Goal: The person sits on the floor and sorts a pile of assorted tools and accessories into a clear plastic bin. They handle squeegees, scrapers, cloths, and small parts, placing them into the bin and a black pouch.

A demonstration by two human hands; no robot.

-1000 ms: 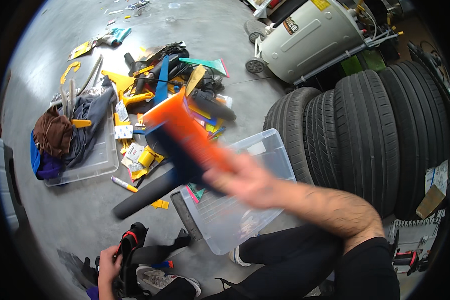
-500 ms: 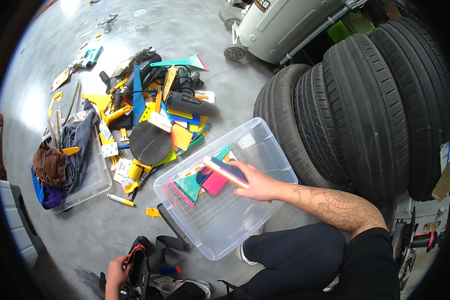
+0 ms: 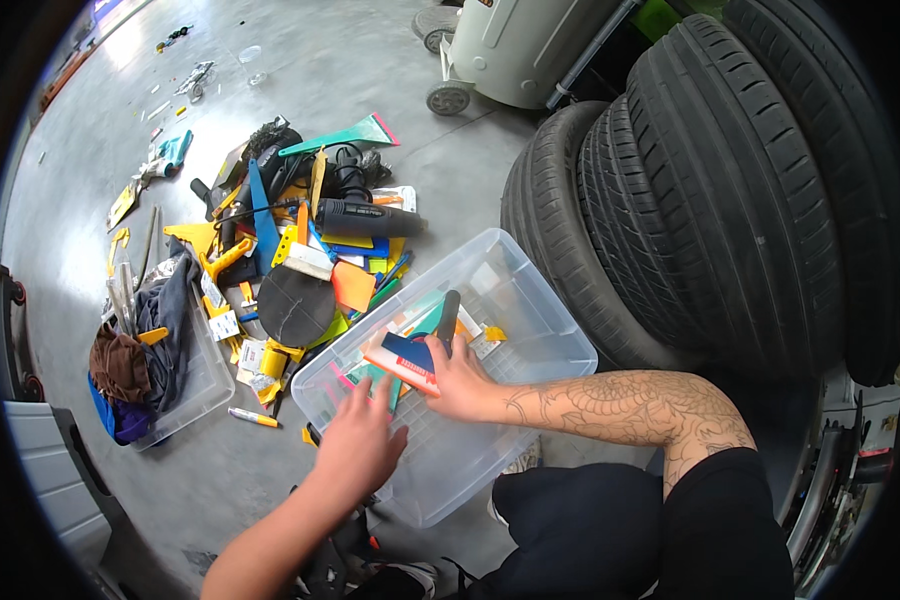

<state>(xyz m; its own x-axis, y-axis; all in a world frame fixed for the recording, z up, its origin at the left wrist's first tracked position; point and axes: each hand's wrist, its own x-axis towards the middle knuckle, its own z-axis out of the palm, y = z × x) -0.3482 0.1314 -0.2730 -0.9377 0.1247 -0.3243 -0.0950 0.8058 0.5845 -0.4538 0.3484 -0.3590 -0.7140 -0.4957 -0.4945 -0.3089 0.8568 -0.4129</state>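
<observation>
My right hand (image 3: 460,382) is closed on a flat orange-and-white packet (image 3: 402,364) with a dark blue face, holding it over the clear plastic bin (image 3: 440,490). Close by on the left, my left hand (image 3: 355,440) reaches over the bin's near side, fingers apart and nothing in them. Beneath the packet, a green squeegee (image 3: 425,325) lies partly hidden in the bin. A dark grey handle (image 3: 450,312) rises beside my right fingers; what it belongs to is covered. A small yellow piece (image 3: 495,333) is in the bin.
A heap of tools, with a black heat gun (image 3: 370,218), a black disc (image 3: 296,305) and scrapers, lies beyond the bin. Left of it, a second clear bin (image 3: 195,405) holds cloths (image 3: 120,365). Tyres (image 3: 730,190) stand right; a grey wheeled container (image 3: 520,50) is behind.
My left hand has let go of the black, red-trimmed item at the lower left and come up over the bin. My right hand has lowered and turned the packet. The view has shifted slightly.
</observation>
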